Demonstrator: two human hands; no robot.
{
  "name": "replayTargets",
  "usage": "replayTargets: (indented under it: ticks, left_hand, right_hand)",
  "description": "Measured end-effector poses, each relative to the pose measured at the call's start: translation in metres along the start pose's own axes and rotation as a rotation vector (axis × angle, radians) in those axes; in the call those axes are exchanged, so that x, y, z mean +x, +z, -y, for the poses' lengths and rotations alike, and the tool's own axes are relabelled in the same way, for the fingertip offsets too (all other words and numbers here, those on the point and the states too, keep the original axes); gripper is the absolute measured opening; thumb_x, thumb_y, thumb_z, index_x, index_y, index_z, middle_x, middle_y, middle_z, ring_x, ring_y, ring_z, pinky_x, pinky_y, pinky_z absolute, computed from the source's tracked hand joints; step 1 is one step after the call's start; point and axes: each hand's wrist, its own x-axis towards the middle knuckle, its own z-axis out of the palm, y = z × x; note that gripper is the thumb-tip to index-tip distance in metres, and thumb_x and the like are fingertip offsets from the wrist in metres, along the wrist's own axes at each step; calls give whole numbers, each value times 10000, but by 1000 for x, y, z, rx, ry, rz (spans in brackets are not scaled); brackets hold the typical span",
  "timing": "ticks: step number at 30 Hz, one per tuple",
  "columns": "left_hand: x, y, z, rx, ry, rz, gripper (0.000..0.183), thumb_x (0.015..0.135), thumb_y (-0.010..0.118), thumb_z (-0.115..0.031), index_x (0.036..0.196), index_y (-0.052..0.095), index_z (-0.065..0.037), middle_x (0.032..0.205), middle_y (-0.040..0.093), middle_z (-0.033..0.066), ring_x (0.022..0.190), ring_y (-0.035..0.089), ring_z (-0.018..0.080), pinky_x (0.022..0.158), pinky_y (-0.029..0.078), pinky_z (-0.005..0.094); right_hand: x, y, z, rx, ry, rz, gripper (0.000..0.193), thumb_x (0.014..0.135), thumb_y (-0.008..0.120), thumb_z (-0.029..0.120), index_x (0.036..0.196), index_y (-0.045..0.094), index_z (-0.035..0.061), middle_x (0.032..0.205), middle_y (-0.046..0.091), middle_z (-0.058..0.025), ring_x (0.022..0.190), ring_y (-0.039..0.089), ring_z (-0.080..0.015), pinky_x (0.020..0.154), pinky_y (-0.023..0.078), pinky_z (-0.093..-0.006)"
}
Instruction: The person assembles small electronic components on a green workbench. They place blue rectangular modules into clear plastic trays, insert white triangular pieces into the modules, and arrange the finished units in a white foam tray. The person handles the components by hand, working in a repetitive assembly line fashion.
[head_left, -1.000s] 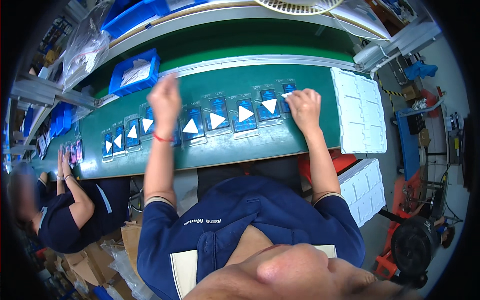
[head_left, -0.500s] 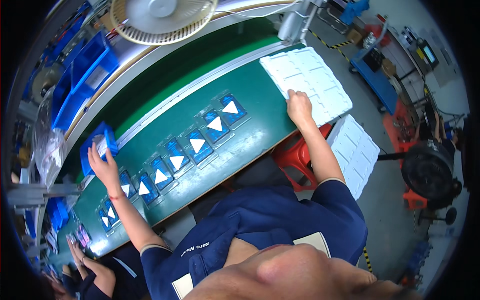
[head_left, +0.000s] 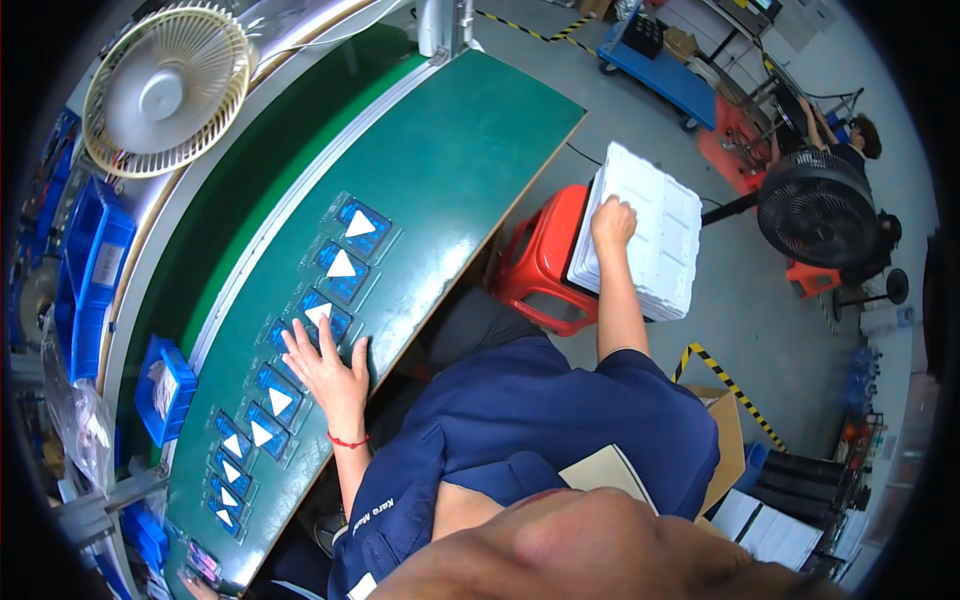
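Note:
My right hand [head_left: 614, 222] is closed at the near-left edge of a white moulded tray [head_left: 655, 215], which lies on top of a stack of similar trays. A red plastic stool [head_left: 548, 245] stands at the left of the stack and partly under it. My left hand [head_left: 333, 378] has its fingers spread above the green bench, beside a row of clear flat packs. Each pack, such as the far one [head_left: 360, 226], shows a dark blue face and a white triangle. The fingers partly cover packs in the middle of the row; I cannot tell if they touch.
A blue bin [head_left: 165, 390] with pale pieces stands at the bench's left. A cream fan [head_left: 165, 92] is at the upper left. On the right are a black fan [head_left: 815, 207], a blue cart [head_left: 660, 78] and a person. A cardboard box [head_left: 722, 440] sits behind my right arm.
My right hand has moved the white tray from the bench's far end onto the stack beside the stool. My left hand has left the blue bin and come over the pack row. The view has turned right.

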Motion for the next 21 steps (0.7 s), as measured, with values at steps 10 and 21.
replayTargets:
  ticks: [10,21]
  left_hand:
    - [2,11,8,37,-5,-2,626,813,719,-392,1316,526,-73,1483,320,200,1422,201,397,1120,136,602]
    - [-1,12,14,-2,-36,-98,546,759,761,-342,1212,598,-86,1414,422,210,1366,318,409,1086,198,607]
  right_hand:
    - [-11,52,-18,-18,66,31,262,832,612,217,996,667,20,946,652,-227,912,622,-395,796,518,-449]
    - [-2,-16,82,503,-491,-309,458,803,714,335,1122,633,16,1013,640,-193,923,587,-372,814,457,-460]
